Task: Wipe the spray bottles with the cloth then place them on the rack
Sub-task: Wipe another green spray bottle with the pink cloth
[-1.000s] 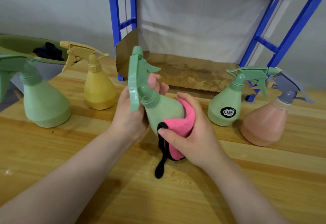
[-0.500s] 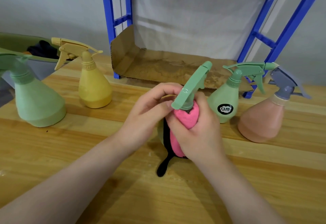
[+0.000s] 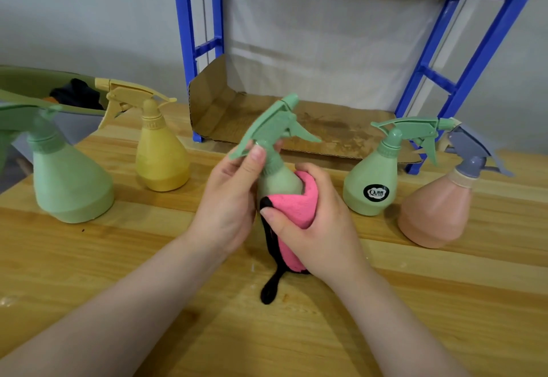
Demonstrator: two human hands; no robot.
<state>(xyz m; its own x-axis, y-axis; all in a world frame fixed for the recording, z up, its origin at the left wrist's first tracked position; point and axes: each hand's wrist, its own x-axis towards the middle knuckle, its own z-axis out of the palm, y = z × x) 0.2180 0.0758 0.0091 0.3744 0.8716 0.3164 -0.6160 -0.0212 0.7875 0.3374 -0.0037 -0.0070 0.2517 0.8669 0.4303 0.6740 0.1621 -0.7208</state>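
Note:
A small green spray bottle (image 3: pixel 277 179) is upright at the centre, above the wooden table (image 3: pixel 415 302). My left hand (image 3: pixel 229 198) grips it at the neck, thumb on the trigger head. My right hand (image 3: pixel 318 222) presses a pink cloth with black edging (image 3: pixel 292 207) around the bottle's body; the cloth's black tail hangs to the table. Behind stands the blue rack (image 3: pixel 462 80), its lowest shelf lined with brown cardboard (image 3: pixel 320 127).
On the table stand a big green bottle (image 3: pixel 66 181) and a yellow bottle (image 3: pixel 161 158) at left, a green labelled bottle (image 3: pixel 375 184) and a peach bottle with grey sprayer (image 3: pixel 439 207) at right. A green tub (image 3: pixel 35 89) sits far left.
The bottle's spray head has turned from pointing up-right to pointing right. My right hand with the cloth slid down from the neck onto the body. My left thumb moved up to the trigger head.

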